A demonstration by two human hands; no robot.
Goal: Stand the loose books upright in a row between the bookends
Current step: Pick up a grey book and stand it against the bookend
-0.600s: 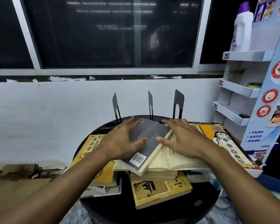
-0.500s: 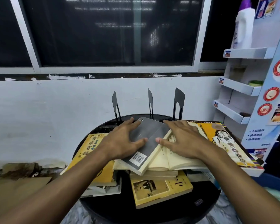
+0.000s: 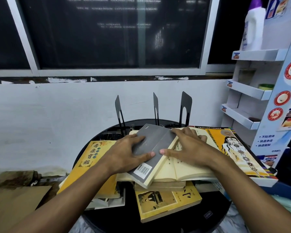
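Table (image 3: 208, 217): round, black, beneath both hands.
Bookends (image 3: 155, 105): three, black metal, upright just beyond the fingertips.
Grey book (image 3: 155, 140): barcoded paperback, yellowed page edges, lying flat directly under the grip.
Left hand (image 3: 124, 153): fingers spread flat, pressing the cover.
Right hand (image 3: 190, 148): flat on open book (image 3: 168, 167) alongside.

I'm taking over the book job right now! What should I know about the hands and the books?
Left hand: flat on the grey book, fingers spread, not gripping.
Right hand: flat on the open book beside it, thumb touching the grey book's edge.
Bookends: three, upright at the back of the round table, nothing between them.
Other books: lying flat in a loose pile.
Done: nothing stands yet. Left: stand every book in a row between the bookends.
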